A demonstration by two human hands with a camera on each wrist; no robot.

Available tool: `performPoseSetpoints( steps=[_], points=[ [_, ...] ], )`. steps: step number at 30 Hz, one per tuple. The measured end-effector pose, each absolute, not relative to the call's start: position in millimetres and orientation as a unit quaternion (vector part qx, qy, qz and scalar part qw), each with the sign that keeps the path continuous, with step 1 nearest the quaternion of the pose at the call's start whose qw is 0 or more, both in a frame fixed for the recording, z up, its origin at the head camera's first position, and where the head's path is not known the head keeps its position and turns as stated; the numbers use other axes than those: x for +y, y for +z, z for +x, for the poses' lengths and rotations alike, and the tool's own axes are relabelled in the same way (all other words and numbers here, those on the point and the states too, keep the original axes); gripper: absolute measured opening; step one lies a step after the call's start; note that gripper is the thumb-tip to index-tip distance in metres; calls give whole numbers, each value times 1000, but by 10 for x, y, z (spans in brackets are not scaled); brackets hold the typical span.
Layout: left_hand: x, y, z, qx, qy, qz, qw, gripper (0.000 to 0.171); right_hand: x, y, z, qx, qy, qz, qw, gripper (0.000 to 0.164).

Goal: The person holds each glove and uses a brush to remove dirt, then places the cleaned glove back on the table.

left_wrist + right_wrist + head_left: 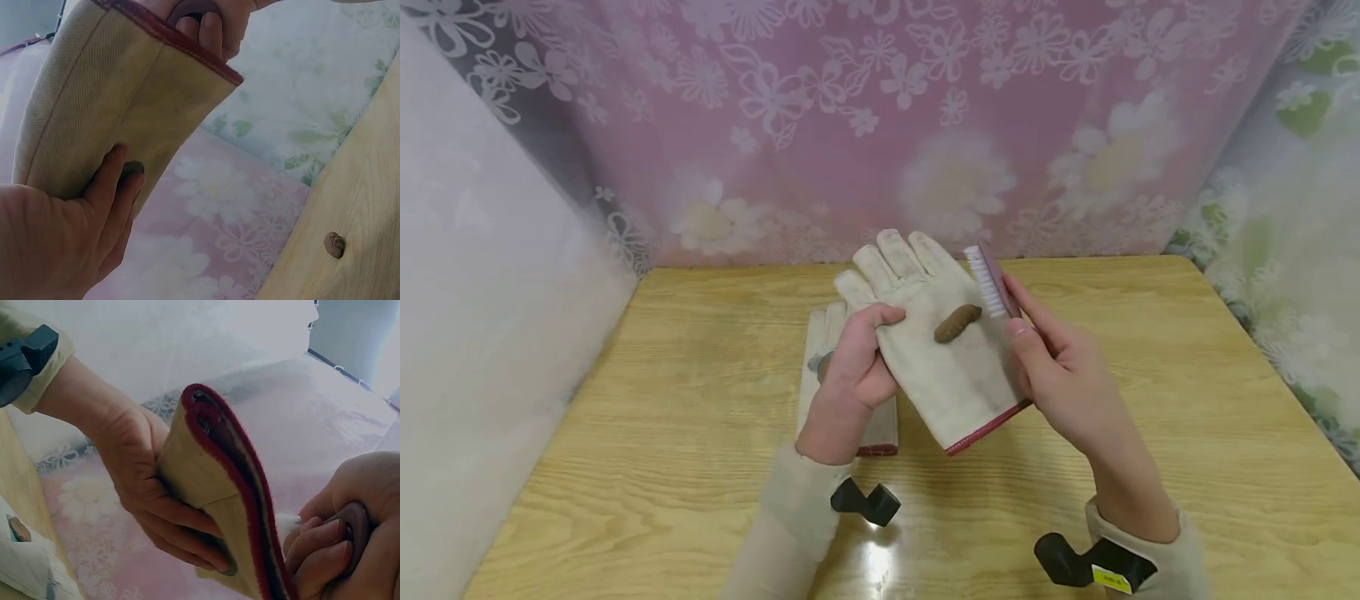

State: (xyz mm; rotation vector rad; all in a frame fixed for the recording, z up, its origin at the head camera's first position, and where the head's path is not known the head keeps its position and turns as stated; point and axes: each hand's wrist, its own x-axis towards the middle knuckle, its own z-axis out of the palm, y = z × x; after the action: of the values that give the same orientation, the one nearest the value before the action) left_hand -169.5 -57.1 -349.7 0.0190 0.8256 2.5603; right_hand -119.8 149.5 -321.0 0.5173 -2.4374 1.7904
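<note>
My left hand (859, 358) grips an off-white work glove (936, 375) with a red-edged cuff, thumb on its face and fingers behind. The glove is tilted above the table, with greyish smudges on its fingers. A brown, finger-shaped patch or piece (958, 323) shows on its face; I cannot tell which. My right hand (1063, 375) holds a purple brush (1000, 279) with white bristles facing the glove's right side. Whether the bristles touch is unclear. In the right wrist view, fingers pass through the brush's looped handle (357, 534). A second glove (880, 425) lies underneath, partly hidden.
The wooden table (685, 400) has a floral pink curtain (850, 167) behind it and pale coverings at both sides. A small brown lump (335, 245) shows on the wood in the left wrist view. Black wrist mounts (867, 502) sit on both sleeves.
</note>
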Motion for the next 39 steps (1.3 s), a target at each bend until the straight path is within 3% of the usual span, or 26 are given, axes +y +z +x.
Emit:
performPoseSetpoints(
  steps=[3,7,11,14,23,39],
  points=[
    [-538,-3498,-1705,303,932,-15,197,57,1561,-3168,-1153,-829,532,168,34,48],
    [-517,-3508,-1717,318,933,-30,168,54,1607,-3140,-1145,-869,465,168,-21,49],
    [-511,-3527,-1728,339,926,-24,164,53,1610,-3169,-1218,-845,499,166,-98,49],
    [-503,-3545,-1734,365,914,-15,176,53,1619,-3214,-1281,-810,545,178,-122,48],
    [-434,-3578,-1708,416,883,18,217,43,1616,-3290,-1377,-780,577,210,-119,47],
    [-402,-3574,-1700,373,908,-4,188,30,1644,-3310,-1395,-633,715,254,-152,54]
  ],
)
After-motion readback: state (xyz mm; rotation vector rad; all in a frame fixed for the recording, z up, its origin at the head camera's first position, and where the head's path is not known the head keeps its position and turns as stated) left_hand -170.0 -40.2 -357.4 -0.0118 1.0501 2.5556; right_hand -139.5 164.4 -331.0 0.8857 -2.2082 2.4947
